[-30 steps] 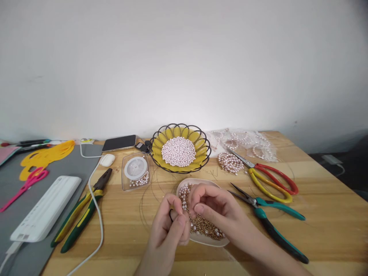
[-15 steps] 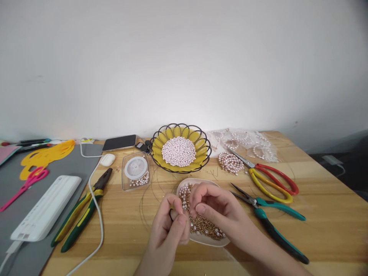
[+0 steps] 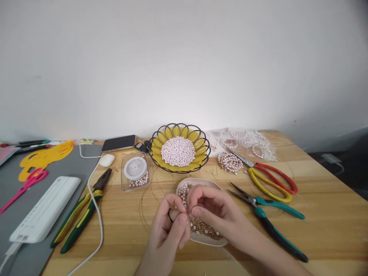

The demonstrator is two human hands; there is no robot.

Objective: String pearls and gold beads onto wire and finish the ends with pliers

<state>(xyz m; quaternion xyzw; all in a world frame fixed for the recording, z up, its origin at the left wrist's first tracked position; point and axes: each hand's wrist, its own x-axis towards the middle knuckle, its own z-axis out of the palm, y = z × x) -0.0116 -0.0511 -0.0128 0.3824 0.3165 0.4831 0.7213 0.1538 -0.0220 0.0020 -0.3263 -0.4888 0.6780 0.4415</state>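
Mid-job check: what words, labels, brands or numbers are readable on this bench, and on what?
No text here can be read.
White power strip: small mark at its near end, too blurred to read.
Spool in the clear box: white disc, no legible print.
Phone: screen dark, nothing shown.

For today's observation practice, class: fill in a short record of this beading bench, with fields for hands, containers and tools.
left hand: fingertips pinched over the oval dish
right hand: fingertips pinched, meeting the other hand
oval dish: pearl and gold beads
wire basket: pearl beads, behind the dish
tools: teal pliers, red-yellow scissors to the right; green-yellow pliers to the left
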